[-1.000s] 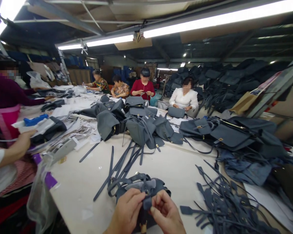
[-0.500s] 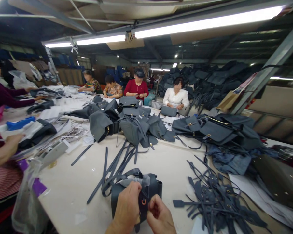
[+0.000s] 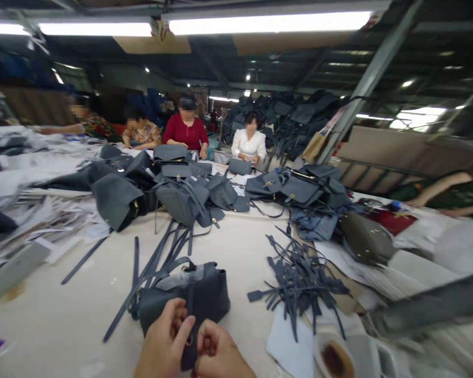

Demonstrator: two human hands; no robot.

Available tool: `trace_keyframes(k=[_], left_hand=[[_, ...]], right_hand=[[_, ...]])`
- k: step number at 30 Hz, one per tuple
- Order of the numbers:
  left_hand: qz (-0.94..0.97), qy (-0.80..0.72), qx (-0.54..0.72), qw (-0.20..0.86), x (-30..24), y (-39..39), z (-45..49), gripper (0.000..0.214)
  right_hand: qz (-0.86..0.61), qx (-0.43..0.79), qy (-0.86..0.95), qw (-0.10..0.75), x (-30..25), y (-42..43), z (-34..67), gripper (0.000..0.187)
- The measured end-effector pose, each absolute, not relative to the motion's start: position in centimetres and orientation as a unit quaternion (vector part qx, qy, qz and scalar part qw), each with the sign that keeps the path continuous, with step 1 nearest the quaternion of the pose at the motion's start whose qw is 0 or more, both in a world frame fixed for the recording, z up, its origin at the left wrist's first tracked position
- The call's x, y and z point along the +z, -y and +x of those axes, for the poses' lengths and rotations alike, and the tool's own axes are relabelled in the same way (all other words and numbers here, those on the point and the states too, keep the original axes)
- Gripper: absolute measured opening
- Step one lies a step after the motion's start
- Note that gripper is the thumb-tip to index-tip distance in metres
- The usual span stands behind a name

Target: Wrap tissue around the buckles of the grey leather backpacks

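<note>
A dark blue-grey handbag (image 3: 211,291) lies on the near part of the table, with clear plastic wrap (image 3: 179,278) around its handle. Down its front runs a flat strap (image 3: 189,310) with a small metal ring near the lower end. My left hand (image 3: 163,338) is curled at the strap's left side, thumb along its edge. Opposite it, my right hand (image 3: 218,352) is closed, fingertips pinched at the strap's lower right edge. The palms hide the bag's lower front. Loose long straps (image 3: 157,262) lie behind the bag.
To the right lies a tangled heap of short straps (image 3: 295,278), with a stained cup (image 3: 335,357) nearer me. More grey bags (image 3: 181,202) are piled across the table. Paper stacks (image 3: 43,220) cover the left. Several people sit opposite; another person's arm (image 3: 441,189) reaches in at right.
The view has turned right, bringing the cup and the arm at right into sight. My left hand has shifted down the strap from the bag's upper front; my right hand has come up to the strap.
</note>
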State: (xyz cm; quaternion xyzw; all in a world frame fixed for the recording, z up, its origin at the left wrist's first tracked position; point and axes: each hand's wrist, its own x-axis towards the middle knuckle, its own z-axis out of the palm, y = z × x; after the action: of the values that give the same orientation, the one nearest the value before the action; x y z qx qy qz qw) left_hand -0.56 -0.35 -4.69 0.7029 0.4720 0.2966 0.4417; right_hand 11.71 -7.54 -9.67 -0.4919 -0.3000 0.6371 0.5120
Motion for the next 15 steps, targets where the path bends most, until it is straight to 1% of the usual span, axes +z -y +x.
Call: trace_keyframes(k=[2, 3, 4, 6, 8, 9, 11, 15], left_hand=[[0.654, -0.462, 0.251, 0.544, -5.1, 0.1, -0.6, 0.038], [0.630, -0.464, 0.245, 0.572, -5.2, -0.3, -0.5, 0.041], [0.605, -0.478, 0.252, 0.584, -5.2, -0.8, -0.3, 0.044], [0.565, -0.510, 0.279, 0.585, -4.8, -2.1, 0.1, 0.047], [0.544, -0.528, 0.292, 0.583, -4.2, -3.2, 0.5, 0.048], [0.541, -0.527, 0.290, 0.588, -3.9, -3.7, 0.6, 0.048], [0.540, -0.513, 0.271, 0.610, -3.5, -4.2, 0.6, 0.050], [0.534, -0.506, 0.239, 0.634, -4.6, -4.3, 0.2, 0.056]], right_hand=[[-0.501, 0.641, 0.296, 0.500, -10.2, 7.4, 10.5, 0.043], [-0.523, 0.631, 0.309, 0.483, -10.6, 7.4, 9.9, 0.043], [-0.551, 0.614, 0.324, 0.464, -11.1, 7.5, 9.5, 0.040], [-0.609, 0.566, 0.353, 0.429, -12.1, 8.0, 9.6, 0.027], [-0.660, 0.499, 0.368, 0.423, -12.9, 9.2, 11.5, 0.013], [-0.687, 0.457, 0.371, 0.425, -13.3, 10.2, 13.0, 0.009], [-0.752, 0.347, 0.377, 0.416, -14.3, 12.8, 16.6, 0.013], [-0.863, 0.177, 0.325, 0.345, -17.0, 19.7, 24.1, 0.035]])
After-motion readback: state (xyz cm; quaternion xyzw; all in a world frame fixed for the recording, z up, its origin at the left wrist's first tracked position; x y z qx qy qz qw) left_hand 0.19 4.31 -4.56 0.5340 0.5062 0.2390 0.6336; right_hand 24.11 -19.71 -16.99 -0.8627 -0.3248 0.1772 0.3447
